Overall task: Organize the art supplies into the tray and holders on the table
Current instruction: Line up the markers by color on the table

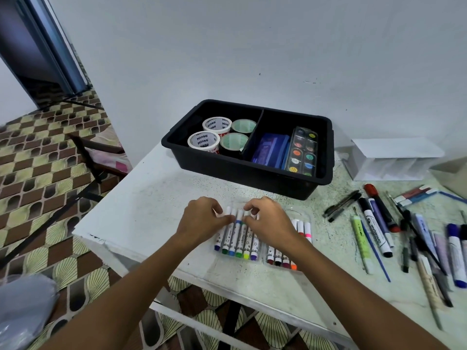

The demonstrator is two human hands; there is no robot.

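Two hands sit on a clear pack of felt pens point(237, 238) at the front of the white desk point(141, 213). The left hand point(202, 218) pinches the top ends of the pens with curled fingers. The right hand point(267, 221) curls its fingers over the pen tops too. I think the pens are going into the black tray point(252, 173) behind them, or into the white holder point(394, 160) at the back right.

What could go wrong? The clear pack looks thin and bendy. If the hands lift it at one end, I think pens could slide out and roll off the desk edge, which is close.

Counting now: one tray with two sides. Four tape rolls point(219, 135) sit in its left side. One blue box point(271, 149) and one paint set point(303, 152) sit in its right side. About six pens show between the hands. Many loose markers and pens point(394, 231) lie to the right; I cannot count them surely.
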